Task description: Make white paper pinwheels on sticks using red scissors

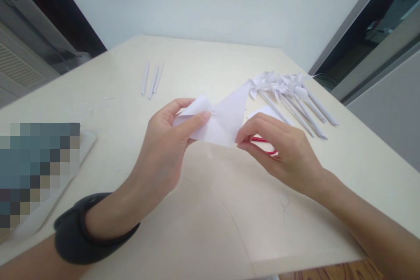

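Observation:
A white paper pinwheel [231, 111], cut into flaps, is held above the table. My left hand [166, 140] grips its left side, the thumb pressing a folded-over flap down near the centre. On the other side, my right hand [282, 146] has thumb and fingertips pinched together at the paper's lower right corner. Red scissor handles [272, 152] show behind the right hand; the blades are hidden. Beyond that hand lies a piece of white paper [267, 111], partly covered.
Several finished paper pinwheels [285, 85] on rolled paper sticks lie at the right. Three loose white paper sticks [152, 81] rest toward the back left. A blurred-out flat item [87, 144] is at the left of the cream table [203, 57]. A wall stands behind.

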`<state>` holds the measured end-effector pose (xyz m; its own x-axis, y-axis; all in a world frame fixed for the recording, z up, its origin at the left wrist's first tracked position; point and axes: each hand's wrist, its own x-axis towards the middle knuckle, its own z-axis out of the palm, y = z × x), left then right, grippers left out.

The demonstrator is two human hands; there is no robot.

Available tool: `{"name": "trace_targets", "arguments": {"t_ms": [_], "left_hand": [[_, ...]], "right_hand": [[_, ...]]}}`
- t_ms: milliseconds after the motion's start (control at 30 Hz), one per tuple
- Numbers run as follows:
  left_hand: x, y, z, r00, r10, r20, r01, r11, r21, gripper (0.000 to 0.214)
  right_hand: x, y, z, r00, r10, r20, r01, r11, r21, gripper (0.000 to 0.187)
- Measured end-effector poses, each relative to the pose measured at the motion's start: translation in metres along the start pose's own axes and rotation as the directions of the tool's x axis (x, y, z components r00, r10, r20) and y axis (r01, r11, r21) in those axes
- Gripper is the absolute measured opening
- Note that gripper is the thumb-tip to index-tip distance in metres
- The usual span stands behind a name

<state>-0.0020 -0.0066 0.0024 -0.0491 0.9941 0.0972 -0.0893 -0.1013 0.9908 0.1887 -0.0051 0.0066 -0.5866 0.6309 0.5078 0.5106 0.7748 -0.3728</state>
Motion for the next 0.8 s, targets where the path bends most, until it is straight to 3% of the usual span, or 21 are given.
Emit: {"name": "trace_targets", "arguments": {"t_ms": [200,367,533,633,800], "left_hand": [[0.001,0.000,0.000,1.000,0.008,-0.016,-0.008,0.999,0.034,0.020],[0.002,-0.004,0.001,0.998,0.043,-0.039,-0.036,0.988,0.150,0.019],[0.000,-0.006,0.005,0.993,0.110,0.047,-0.119,0.939,0.323,0.010],[0.000,-0.005,0.005,0.992,0.096,0.081,-0.119,0.922,0.369,0.009],[0.003,-0.005,0.001,0.991,0.091,0.095,-0.122,0.904,0.410,0.009]], "right_hand": [[-0.001,0.001,-0.001,1.000,-0.011,0.004,0.011,1.000,0.004,0.016],[-0.001,-0.004,-0.003,0.994,-0.038,-0.099,0.034,0.999,-0.037,0.015],[-0.001,-0.008,-0.007,0.987,-0.052,-0.154,0.048,0.998,-0.033,0.014],[0.000,-0.006,-0.010,0.988,-0.114,-0.105,0.105,0.991,-0.087,0.012],[0.001,-0.002,-0.011,0.945,-0.304,0.121,0.321,0.933,-0.162,0.014]]}}
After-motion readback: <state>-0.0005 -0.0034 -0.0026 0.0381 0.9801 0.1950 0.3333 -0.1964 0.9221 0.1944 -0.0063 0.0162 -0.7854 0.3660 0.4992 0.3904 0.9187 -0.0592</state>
